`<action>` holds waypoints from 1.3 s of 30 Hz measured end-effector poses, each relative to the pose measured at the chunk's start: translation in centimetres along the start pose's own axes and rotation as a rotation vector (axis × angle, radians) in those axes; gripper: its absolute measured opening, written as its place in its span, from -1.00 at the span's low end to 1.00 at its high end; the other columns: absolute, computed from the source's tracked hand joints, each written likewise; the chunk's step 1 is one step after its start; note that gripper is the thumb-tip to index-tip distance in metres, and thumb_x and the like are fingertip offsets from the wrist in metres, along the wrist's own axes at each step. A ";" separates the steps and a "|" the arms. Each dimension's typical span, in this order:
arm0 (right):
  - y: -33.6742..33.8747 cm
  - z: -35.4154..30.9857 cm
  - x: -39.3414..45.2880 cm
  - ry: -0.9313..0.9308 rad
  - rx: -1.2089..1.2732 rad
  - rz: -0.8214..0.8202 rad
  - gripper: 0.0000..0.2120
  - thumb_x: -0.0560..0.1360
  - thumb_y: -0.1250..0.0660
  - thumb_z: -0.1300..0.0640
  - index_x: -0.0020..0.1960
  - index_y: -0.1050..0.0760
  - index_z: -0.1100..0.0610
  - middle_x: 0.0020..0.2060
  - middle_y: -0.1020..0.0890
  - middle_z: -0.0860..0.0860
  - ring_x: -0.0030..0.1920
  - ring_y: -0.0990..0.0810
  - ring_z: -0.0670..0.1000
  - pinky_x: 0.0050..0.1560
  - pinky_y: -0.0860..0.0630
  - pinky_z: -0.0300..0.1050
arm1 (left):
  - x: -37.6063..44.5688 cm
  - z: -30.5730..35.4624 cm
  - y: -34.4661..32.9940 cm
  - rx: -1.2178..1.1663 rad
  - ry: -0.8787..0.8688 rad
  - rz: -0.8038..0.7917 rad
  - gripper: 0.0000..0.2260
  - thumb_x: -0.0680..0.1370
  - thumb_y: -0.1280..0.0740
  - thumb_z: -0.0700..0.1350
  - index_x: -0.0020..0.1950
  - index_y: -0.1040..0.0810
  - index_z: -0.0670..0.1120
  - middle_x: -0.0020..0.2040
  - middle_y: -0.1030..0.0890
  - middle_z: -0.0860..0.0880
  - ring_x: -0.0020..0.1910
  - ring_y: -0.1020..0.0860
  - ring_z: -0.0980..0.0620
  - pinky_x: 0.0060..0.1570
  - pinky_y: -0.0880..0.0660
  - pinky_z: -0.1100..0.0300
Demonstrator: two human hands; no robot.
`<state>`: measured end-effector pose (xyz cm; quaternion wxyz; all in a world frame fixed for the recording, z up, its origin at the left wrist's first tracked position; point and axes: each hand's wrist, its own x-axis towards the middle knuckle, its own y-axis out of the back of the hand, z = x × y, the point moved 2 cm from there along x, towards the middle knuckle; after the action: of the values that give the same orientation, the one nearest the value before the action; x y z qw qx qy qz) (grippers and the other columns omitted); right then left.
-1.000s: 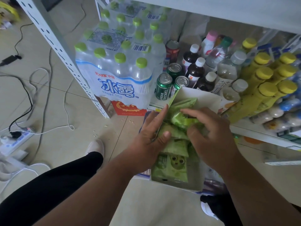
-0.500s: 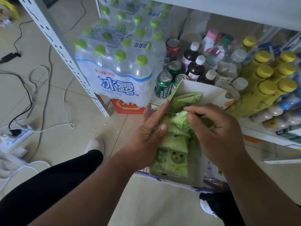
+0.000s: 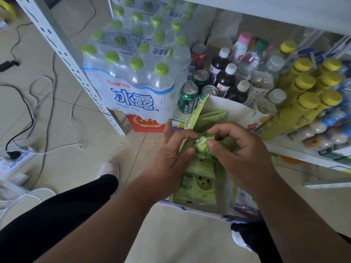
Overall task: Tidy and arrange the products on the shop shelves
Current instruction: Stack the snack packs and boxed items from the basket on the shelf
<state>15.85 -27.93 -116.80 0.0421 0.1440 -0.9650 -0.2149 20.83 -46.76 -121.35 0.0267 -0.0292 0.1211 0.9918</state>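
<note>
An open cardboard box (image 3: 226, 198) sits on the floor in front of the low shelf, filled with several green snack packets (image 3: 197, 184). Its lid flap (image 3: 228, 109) stands up at the far side. My left hand (image 3: 171, 154) and my right hand (image 3: 241, 150) are both over the box. Together they pinch one crumpled green packet (image 3: 202, 144) at the top of the pile, the left hand's fingers curled on its left end and the right thumb and fingers on its right end.
The low shelf (image 3: 296, 156) holds green beer cans (image 3: 188, 97), dark bottles (image 3: 226, 78) and yellow-capped bottles (image 3: 303, 103). A shrink-wrapped pack of water bottles (image 3: 133, 73) stands by the shelf upright (image 3: 76, 65). Cables and a power strip (image 3: 15, 158) lie on the floor at left.
My left hand's fingers went from lying flat along the box side to curling onto the packet. Both hands have lifted the crumpled packet slightly higher.
</note>
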 end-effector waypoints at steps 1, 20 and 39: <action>0.0 -0.1 0.0 0.010 0.013 -0.011 -0.84 0.56 -0.49 0.20 0.04 -0.67 -0.05 -0.15 -0.66 -0.10 -0.15 -0.64 -0.04 -0.15 -0.60 -0.19 | 0.0 0.0 0.0 0.000 0.005 0.008 -0.83 0.68 -0.27 0.11 0.26 -0.50 0.32 0.75 -0.01 -0.04 0.62 0.31 0.38 0.32 -0.05 0.68; -0.8 -0.1 -0.2 -0.093 0.105 0.060 -0.94 0.55 -0.53 0.14 -0.04 -0.71 -0.01 -0.05 -0.76 -0.10 -0.01 -0.72 -0.08 0.03 -0.64 -0.15 | -0.3 0.0 -0.3 0.020 0.014 0.035 -0.89 0.75 -0.25 -0.07 0.12 -0.51 0.14 0.40 -0.25 0.48 0.56 0.08 0.53 0.31 -0.09 0.65; 1.5 -0.4 -0.1 -0.095 0.372 0.185 -0.95 0.59 -0.47 0.12 -0.05 -0.71 0.03 -0.25 -0.62 0.06 -0.25 -0.52 0.03 -0.23 -0.55 -0.15 | -0.4 -1.4 0.6 -0.110 0.077 0.025 -0.45 0.70 -0.20 0.08 0.58 -0.11 0.57 0.73 -0.12 0.17 0.72 -0.04 0.09 0.66 -0.14 -0.23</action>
<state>15.57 -26.73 -115.81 -0.0111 0.0498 -0.9981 -0.0347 21.24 -47.68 -122.52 0.0079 -0.0671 0.0679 0.9954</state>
